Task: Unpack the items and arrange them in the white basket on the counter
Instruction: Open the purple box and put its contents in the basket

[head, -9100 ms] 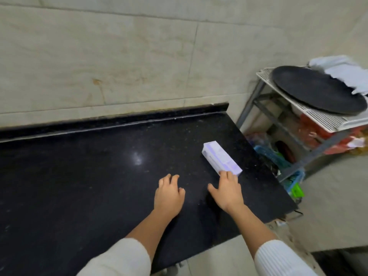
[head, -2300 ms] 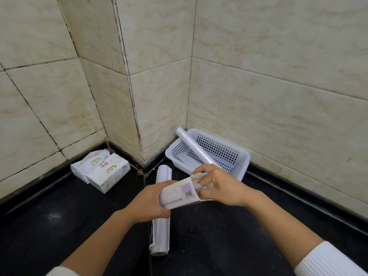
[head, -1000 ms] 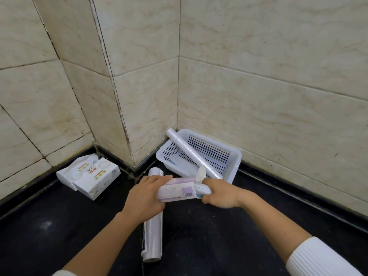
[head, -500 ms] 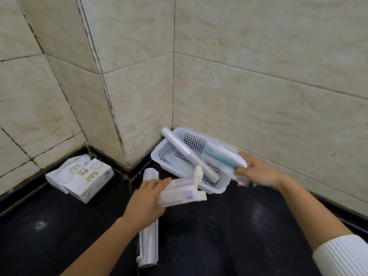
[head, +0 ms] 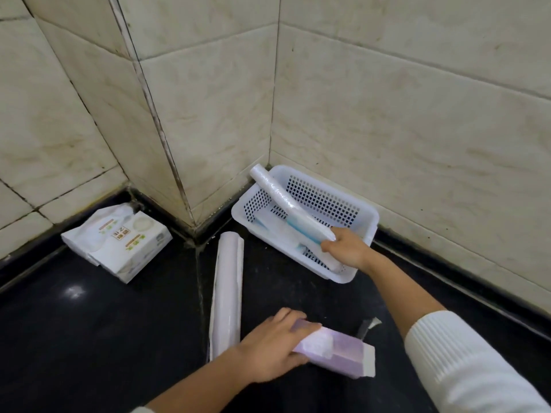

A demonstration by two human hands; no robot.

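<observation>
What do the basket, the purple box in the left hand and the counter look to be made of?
White basket: moulded plastic, matte, judging by its perforated grid walls and rolled rim. Purple box, held by the left hand: likely thin printed cardboard; an opened end flap stands up with a flat cut edge. Counter: probably polished dark stone, speckled and glossy with a light glare.

Glossy black stone counter [head: 89, 338], perforated white plastic basket [head: 362, 217], seemingly crinkly film-wrapped roll [head: 280, 195].
</observation>
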